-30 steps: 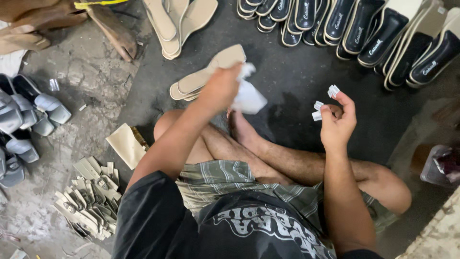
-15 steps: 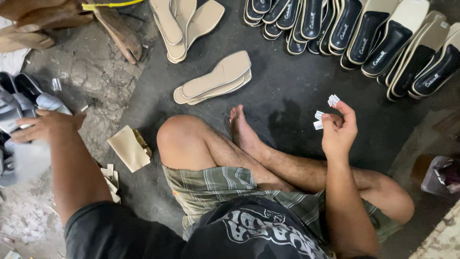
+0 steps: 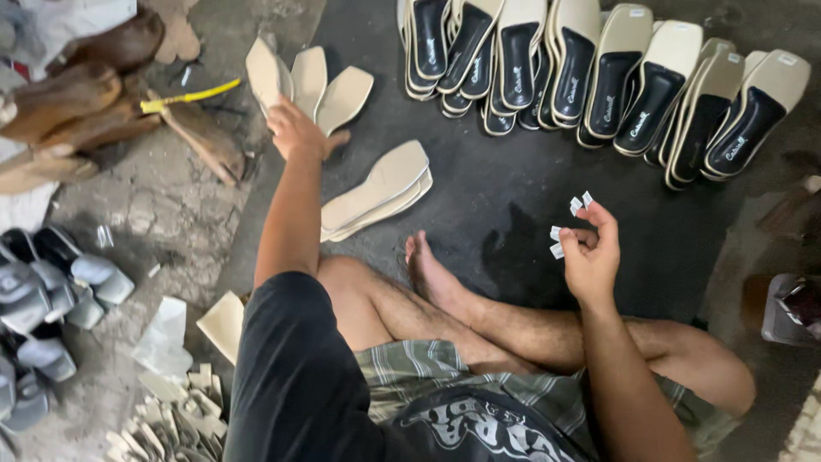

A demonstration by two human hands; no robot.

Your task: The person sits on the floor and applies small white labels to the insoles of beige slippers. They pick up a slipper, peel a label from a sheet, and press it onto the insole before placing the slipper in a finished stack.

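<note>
I sit cross-legged on a dark floor. My left hand (image 3: 295, 130) reaches far forward and grips the edge of a beige insole (image 3: 263, 73), one of three leaning together (image 3: 342, 94). My right hand (image 3: 588, 252) is raised at the right and pinches several small white paper tags (image 3: 571, 214) between its fingertips. A stack of two or three beige soles (image 3: 380, 190) lies on the floor between my hands, just beyond my bare foot (image 3: 432, 274).
A row of beige sandals with black straps (image 3: 599, 73) stands along the top right. Wooden shoe lasts (image 3: 94, 111) lie at the top left. Grey strap pieces (image 3: 51, 291) and small beige offcuts (image 3: 184, 411) sit at the left.
My left hand swung from the soles in front out to the far left, then forward to the leaning insoles. The white sheet it held is gone. My right hand stayed still with the tags.
</note>
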